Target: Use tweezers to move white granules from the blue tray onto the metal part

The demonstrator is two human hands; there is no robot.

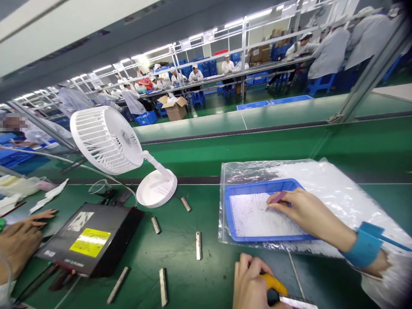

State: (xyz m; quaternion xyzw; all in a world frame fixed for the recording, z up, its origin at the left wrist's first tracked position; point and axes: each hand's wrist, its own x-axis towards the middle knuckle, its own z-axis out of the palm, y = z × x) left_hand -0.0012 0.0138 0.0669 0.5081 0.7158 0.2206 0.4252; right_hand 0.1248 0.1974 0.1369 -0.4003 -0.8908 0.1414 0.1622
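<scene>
My right hand (294, 210) reaches over a shallow blue tray (227, 214), its fingers pinched on a small purple piece (278, 197). Many tiny white parts (251, 214) with dark specks among them fill the tray. The tip of the purple piece is close above these parts; whether it touches them I cannot tell. My left hand (252, 283) is closed around a yellow-and-black tool (275, 284) at the bottom edge. Beside that tool a metal strip (298, 302) shows, partly cut off by the frame. A blue wrist strap (365, 244) circles my right wrist.
Beneath the tray lies a clear bag (334, 189) of white parts. Several short strips (198, 245) are scattered on the green table. A white fan (109, 139) and black box (86, 240) stand left. At far left are a co-worker's hands (22, 240); people work behind.
</scene>
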